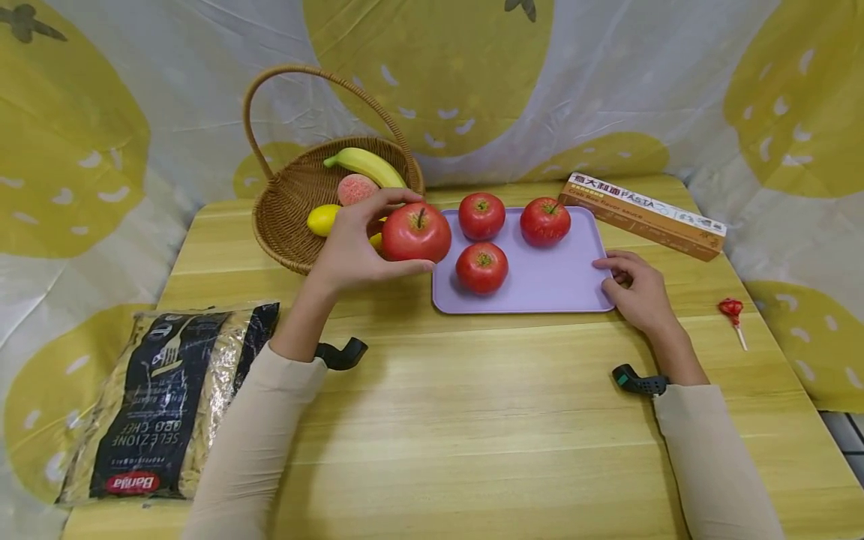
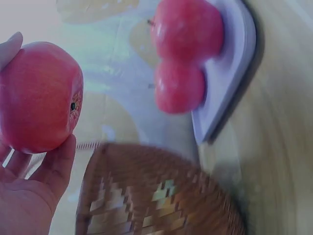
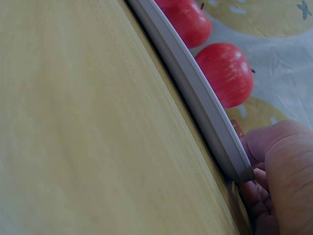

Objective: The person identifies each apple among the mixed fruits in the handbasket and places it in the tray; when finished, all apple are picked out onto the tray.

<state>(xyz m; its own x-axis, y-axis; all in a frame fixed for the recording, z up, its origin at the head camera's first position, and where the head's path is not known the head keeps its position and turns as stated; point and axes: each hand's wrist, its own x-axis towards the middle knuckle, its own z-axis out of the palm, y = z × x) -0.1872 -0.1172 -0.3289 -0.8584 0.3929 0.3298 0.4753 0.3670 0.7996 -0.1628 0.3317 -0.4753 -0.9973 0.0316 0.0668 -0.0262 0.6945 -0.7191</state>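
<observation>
In the head view my left hand (image 1: 354, 244) grips a red apple (image 1: 416, 233) between thumb and fingers, raised between the basket and the tray's left end. The left wrist view shows the same apple (image 2: 41, 98) with its stem end facing right. On the lilac tray (image 1: 540, 289) sit three more red apples, one at the back left (image 1: 481, 216), one at the back right (image 1: 544, 221) and one at the front left (image 1: 482, 268). My right hand (image 1: 637, 289) holds the tray's right edge, thumb at the rim (image 3: 234, 164) and other fingers curled beside it.
A wicker basket (image 1: 297, 195) with a tall handle holds a banana (image 1: 367, 165), a peach (image 1: 356, 189) and a lemon (image 1: 322, 220). A pasta bag (image 1: 162, 405) lies front left. Behind the tray's right end is a pasta box (image 1: 641, 214); a red lollipop (image 1: 731, 309) lies far right.
</observation>
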